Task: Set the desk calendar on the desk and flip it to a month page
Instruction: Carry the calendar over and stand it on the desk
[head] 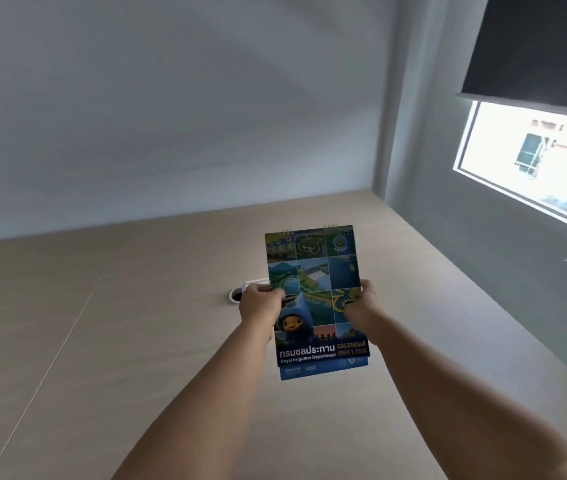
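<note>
A spiral-bound desk calendar with a blue and green photo-grid cover and a cartoon mascot is held up in front of me, above the pale wooden desk. The cover page faces me and the spiral rings are at the top. My left hand grips its left edge and my right hand grips its right edge, both about halfway up. A blue base flap shows below the cover. The calendar's back is hidden.
A white cable grommet with a white cable sits in the desk just behind my left hand. A grey wall runs along the desk's far edge. At the right are a window and a dark roller blind.
</note>
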`<action>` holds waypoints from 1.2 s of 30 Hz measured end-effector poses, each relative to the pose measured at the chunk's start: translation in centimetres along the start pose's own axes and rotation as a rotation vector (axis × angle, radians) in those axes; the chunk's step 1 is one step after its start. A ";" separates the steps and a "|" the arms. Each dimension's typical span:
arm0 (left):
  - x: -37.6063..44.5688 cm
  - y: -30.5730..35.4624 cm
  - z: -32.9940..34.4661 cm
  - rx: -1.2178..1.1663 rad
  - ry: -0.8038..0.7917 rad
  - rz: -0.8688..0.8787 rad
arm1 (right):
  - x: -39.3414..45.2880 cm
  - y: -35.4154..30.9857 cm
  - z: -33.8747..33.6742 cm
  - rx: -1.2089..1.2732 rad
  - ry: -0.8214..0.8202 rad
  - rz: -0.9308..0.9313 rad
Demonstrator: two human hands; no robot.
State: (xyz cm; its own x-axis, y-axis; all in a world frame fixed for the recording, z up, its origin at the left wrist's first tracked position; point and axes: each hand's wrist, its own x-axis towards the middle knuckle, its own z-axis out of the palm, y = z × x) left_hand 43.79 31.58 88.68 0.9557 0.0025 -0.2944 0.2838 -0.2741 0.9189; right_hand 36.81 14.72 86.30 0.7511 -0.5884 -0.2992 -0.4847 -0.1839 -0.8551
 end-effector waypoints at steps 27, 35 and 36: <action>0.4 -6.3 -1.2 -0.149 -0.156 -0.063 | 1.3 5.4 5.3 -0.027 -0.228 -0.243; 1.5 -8.3 0.5 -0.017 -0.100 0.027 | 1.0 6.4 5.3 -0.011 -0.211 -0.227; 1.3 -8.1 0.5 -0.025 -0.102 0.045 | 0.9 6.4 5.2 -0.017 -0.211 -0.227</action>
State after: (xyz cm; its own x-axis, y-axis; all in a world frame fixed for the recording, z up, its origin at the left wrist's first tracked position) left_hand 42.65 33.31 80.69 0.9549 -0.1072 -0.2770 0.2442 -0.2479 0.9375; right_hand 36.72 17.09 78.35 0.9167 -0.3546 -0.1839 -0.2997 -0.3060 -0.9036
